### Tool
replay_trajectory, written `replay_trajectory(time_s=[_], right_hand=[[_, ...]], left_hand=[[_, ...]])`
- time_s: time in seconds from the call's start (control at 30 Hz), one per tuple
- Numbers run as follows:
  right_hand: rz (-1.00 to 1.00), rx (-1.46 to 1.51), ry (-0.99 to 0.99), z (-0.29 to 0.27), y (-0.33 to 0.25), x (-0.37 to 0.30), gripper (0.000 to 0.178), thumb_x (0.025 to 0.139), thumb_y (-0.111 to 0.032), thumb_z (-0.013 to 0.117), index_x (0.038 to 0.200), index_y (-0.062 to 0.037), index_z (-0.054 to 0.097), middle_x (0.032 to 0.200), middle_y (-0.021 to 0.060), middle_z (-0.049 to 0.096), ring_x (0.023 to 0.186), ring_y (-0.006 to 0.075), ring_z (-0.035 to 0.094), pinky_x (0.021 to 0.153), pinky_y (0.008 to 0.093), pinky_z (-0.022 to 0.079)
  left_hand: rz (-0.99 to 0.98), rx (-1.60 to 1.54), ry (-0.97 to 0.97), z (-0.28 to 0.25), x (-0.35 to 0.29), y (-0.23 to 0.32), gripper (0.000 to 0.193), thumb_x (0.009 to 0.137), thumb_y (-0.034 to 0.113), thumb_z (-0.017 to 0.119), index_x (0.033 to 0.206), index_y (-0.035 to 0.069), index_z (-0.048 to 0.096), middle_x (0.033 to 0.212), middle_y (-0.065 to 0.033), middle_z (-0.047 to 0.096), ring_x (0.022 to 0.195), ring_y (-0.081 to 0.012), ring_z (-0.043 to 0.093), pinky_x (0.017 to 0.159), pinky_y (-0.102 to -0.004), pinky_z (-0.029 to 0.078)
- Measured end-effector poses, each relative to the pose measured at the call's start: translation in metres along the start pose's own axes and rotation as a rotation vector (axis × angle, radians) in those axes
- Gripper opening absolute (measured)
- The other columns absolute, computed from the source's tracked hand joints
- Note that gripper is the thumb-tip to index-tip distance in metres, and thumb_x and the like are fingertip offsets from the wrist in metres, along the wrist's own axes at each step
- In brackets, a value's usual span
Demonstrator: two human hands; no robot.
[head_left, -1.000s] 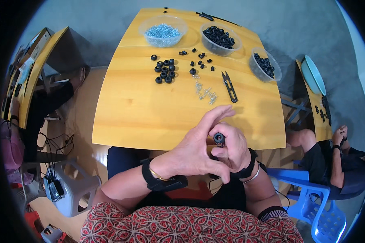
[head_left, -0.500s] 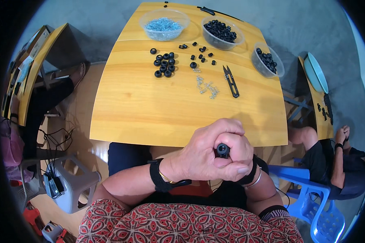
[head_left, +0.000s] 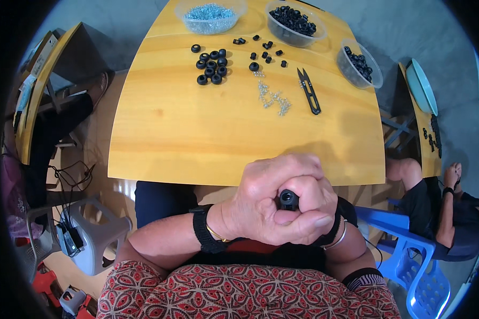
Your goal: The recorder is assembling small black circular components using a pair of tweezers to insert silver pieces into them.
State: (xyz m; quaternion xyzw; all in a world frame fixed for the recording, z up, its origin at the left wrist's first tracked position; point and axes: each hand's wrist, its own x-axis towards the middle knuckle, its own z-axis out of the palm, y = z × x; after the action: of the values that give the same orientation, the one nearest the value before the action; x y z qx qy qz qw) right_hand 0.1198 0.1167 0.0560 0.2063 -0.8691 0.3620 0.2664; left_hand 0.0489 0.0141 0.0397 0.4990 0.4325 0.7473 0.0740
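Both hands are clasped together just off the table's near edge. My left hand (head_left: 253, 194) wraps around my right hand (head_left: 310, 192), with its fingers closed over the top. Between them a black plastic piece (head_left: 289, 199) pokes out, its round, hollow end facing up; the rest of it is hidden in the grip. On the table beyond lie thread snips (head_left: 310, 95) with black handles, a scatter of tiny clear pieces (head_left: 273, 97), a cluster of round black rings (head_left: 211, 68) and several small black parts (head_left: 266, 55).
Clear plastic bowls line the far side: one of light blue bits (head_left: 213, 25), one of black parts (head_left: 298, 40), one of black rings (head_left: 341, 66). A blue chair (head_left: 404, 260) and a seated person (head_left: 452, 218) are at the right. A grey stool (head_left: 98, 234) stands at the left.
The view has tilted slightly, so the table's things sit higher in the picture. Both hands keep their clasp around the black piece, with only a slight shift.
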Motion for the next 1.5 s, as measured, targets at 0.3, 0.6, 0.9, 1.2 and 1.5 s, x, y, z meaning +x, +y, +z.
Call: replay_trajectory(time_s=[0.3, 0.6, 0.9, 1.2, 1.5], right_hand=[[0.089, 0.03, -0.029, -0.004, -0.002, 0.004, 0.028, 0.066, -0.014, 0.061, 0.086, -0.001, 0.047, 0.071, 0.0106, 0.051, 0.064, 0.0276, 0.051, 0.057, 0.0337, 0.04], [0.145, 0.06, -0.067, -0.023, 0.021, 0.008, 0.044, 0.083, -0.04, 0.043, 0.099, 0.0003, 0.051, 0.089, 0.0119, 0.042, 0.081, 0.0222, 0.046, 0.069, 0.0295, 0.04], [0.531, 0.566, 0.164, -0.019, 0.035, 0.003, 0.032, 0.087, -0.026, 0.044, 0.101, 0.0016, 0.049, 0.079, 0.0043, 0.049, 0.065, 0.0084, 0.047, 0.058, 0.0202, 0.041], [0.693, 0.635, 0.087, -0.023, 0.022, 0.004, 0.012, 0.082, -0.008, 0.05, 0.09, 0.0012, 0.048, 0.071, 0.0038, 0.053, 0.051, 0.0048, 0.047, 0.044, 0.0165, 0.037], [0.709, 0.565, 0.042, -0.025, 0.019, 0.0, 0.006, 0.081, -0.003, 0.049, 0.085, 0.0005, 0.046, 0.07, 0.0032, 0.052, 0.053, 0.0049, 0.048, 0.046, 0.017, 0.038]], left_hand=[[-0.09, 0.007, -0.032, -0.002, 0.004, -0.001, 0.042, 0.065, 0.015, 0.066, 0.097, -0.005, 0.047, 0.07, -0.01, 0.056, 0.062, -0.0191, 0.058, 0.058, -0.0261, 0.047], [-0.873, -0.772, 0.093, -0.022, 0.006, 0.002, 0.023, 0.084, 0.021, 0.051, 0.094, 0.0, 0.056, 0.067, -0.0037, 0.053, 0.05, -0.0061, 0.045, 0.043, -0.0154, 0.035], [-0.952, -0.966, 0.244, -0.027, 0.006, 0.001, 0.014, 0.081, 0.009, 0.053, 0.09, -0.002, 0.056, 0.076, -0.0087, 0.059, 0.059, -0.0102, 0.054, 0.05, -0.0192, 0.047], [-0.868, -0.845, 0.261, -0.027, 0.002, -0.006, 0.009, 0.079, 0.007, 0.055, 0.087, 0.002, 0.056, 0.078, -0.0107, 0.06, 0.066, -0.0136, 0.058, 0.055, -0.0217, 0.049], [-0.809, -0.764, 0.279, -0.02, -0.004, -0.011, 0.004, 0.079, 0.005, 0.054, 0.081, 0.002, 0.056, 0.077, -0.0122, 0.059, 0.063, -0.0141, 0.058, 0.055, -0.0234, 0.05]])
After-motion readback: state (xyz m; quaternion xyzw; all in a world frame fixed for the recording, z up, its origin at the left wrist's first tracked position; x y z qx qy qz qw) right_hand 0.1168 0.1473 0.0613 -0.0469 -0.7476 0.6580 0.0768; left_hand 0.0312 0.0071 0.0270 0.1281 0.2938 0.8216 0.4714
